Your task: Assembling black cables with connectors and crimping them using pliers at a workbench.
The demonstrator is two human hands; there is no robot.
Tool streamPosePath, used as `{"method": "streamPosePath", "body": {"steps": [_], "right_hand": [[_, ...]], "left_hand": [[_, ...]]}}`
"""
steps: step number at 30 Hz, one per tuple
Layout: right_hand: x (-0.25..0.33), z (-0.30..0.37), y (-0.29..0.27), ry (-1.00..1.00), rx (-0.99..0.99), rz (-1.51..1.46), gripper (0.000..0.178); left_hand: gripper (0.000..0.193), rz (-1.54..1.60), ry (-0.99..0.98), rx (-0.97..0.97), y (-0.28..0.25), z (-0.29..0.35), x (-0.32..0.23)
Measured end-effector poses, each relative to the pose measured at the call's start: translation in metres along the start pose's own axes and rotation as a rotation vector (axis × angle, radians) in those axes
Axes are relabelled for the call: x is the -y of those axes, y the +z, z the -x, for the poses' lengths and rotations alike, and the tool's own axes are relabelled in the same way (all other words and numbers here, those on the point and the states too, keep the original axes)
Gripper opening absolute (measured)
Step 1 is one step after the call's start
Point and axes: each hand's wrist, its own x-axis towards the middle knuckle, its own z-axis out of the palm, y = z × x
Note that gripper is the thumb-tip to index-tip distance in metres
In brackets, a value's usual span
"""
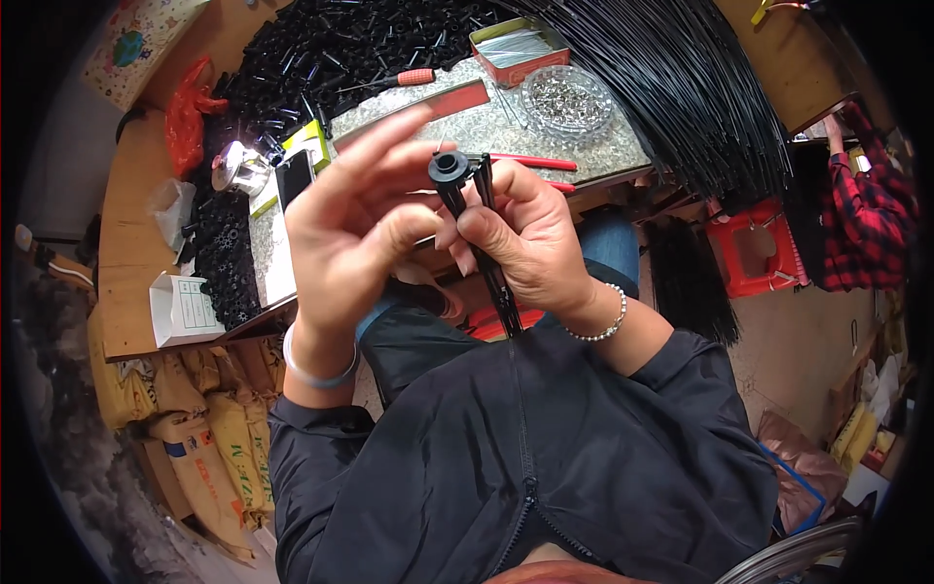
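My right hand [540,238] closes its thumb and fingers round a slim bundle of black ribs [503,297], which points down toward my jacket. At the bundle's upper end sits a round black hub [449,167] with a hole in its middle, resembling part of an umbrella frame. My left hand [355,219] is raised just left of the hub, its fingers apart and slightly blurred. Its thumb points toward the hub; whether the thumb touches it is hard to tell.
On the table are a heap of black plastic parts [321,49], a red-handled screwdriver [413,77], a red tin of thin rods [530,74], and a clear dish [530,102] of small metal pieces. Long black rods [691,97] lie right. A person in a checked shirt [871,219] sits beyond.
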Motion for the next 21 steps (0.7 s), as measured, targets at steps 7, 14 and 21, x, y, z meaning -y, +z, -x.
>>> {"method": "streamPosePath", "body": {"steps": [7, 14, 21], "right_hand": [[0.001, 0.001, 0.008, -0.035, 0.037, 0.156, 0.015], [0.000, -0.002, -0.010, 0.079, 0.093, -0.013, 0.016], [0.001, 0.003, 0.000, -0.018, -0.029, -0.003, 0.011]], "left_hand": [[0.031, -0.504, 0.032, 0.068, 0.000, 0.001, -0.021], [0.028, -0.508, 0.014, 0.101, -0.002, 0.000, -0.018], [0.033, -0.534, 0.088, 0.104, 0.007, 0.005, -0.011]]}}
